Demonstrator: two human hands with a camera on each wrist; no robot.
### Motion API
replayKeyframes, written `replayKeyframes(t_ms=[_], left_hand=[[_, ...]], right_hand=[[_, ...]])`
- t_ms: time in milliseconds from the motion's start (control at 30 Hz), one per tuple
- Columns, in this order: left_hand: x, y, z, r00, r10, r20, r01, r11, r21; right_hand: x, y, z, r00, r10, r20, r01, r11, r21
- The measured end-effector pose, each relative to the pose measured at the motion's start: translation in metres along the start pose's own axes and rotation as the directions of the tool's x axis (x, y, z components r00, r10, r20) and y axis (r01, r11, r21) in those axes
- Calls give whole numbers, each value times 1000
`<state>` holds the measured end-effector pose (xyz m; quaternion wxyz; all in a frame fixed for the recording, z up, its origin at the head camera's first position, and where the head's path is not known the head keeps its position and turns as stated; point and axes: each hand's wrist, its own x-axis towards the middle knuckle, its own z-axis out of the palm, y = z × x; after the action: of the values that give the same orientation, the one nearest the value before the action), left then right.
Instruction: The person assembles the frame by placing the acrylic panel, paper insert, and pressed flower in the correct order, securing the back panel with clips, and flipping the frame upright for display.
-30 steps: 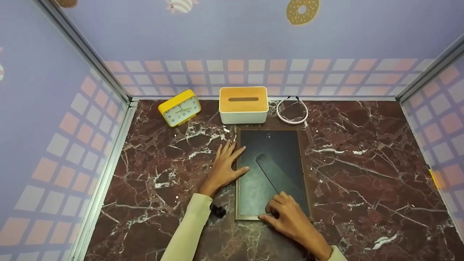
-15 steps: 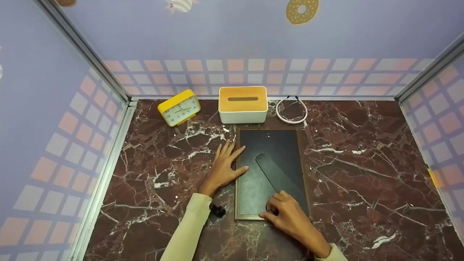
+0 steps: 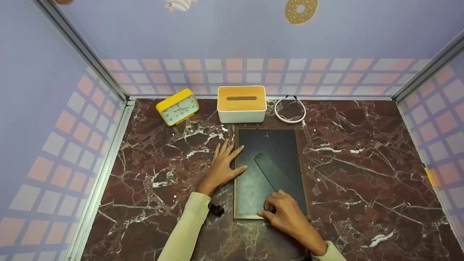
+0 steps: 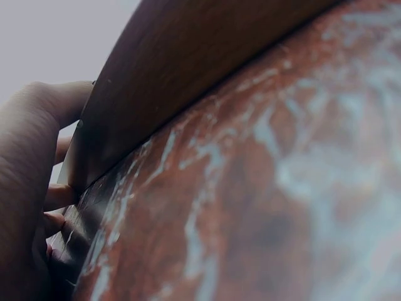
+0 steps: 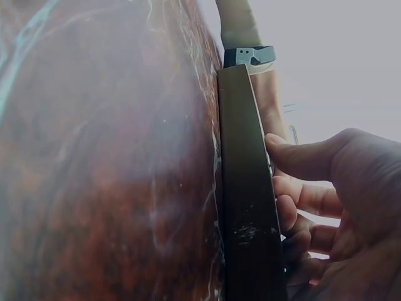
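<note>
A dark picture frame (image 3: pixel 250 188) lies face down on the marbled table, its black back and slanted easel stand (image 3: pixel 281 178) showing. My left hand (image 3: pixel 222 168) rests along the frame's left edge with fingers spread and the thumb on the back. At the stand's lower end, my right hand (image 3: pixel 288 215) has its fingers curled onto the stand, hiding that end; the thumb lies at the frame's bottom edge. In the left wrist view the frame's brown side (image 4: pixel 144 75) rises beside the fingers. The right wrist view shows the thumb (image 5: pixel 307 157) and bent fingers by the frame's side (image 5: pixel 247 188).
Behind the frame stand a yellow alarm clock (image 3: pixel 178 107), a white tissue box (image 3: pixel 242 116) with a wooden lid, and a white headband (image 3: pixel 277 114). Patterned panels (image 3: pixel 246 43) enclose the table's back and sides. A black wrist device (image 3: pixel 216 209) sits at the left cuff.
The head view has shifted very slightly. Both hands and the frame hold nearly the same places, with the right fingers still curled at the stand's lower end.
</note>
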<state>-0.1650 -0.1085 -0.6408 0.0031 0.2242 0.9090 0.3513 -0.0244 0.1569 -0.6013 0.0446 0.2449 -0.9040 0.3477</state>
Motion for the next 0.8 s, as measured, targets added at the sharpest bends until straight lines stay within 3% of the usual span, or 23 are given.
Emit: replayKeyframes(t_ms=[400, 800], left_hand=[[1, 2, -2, 1000, -5, -10, 5, 1000, -2], [2, 1, 0, 1000, 15, -4, -15, 1000, -4]], right_hand=[[12, -11, -1, 992, 106, 68, -106, 994, -8], [29, -19, -8, 951, 232, 202, -223, 972, -69]])
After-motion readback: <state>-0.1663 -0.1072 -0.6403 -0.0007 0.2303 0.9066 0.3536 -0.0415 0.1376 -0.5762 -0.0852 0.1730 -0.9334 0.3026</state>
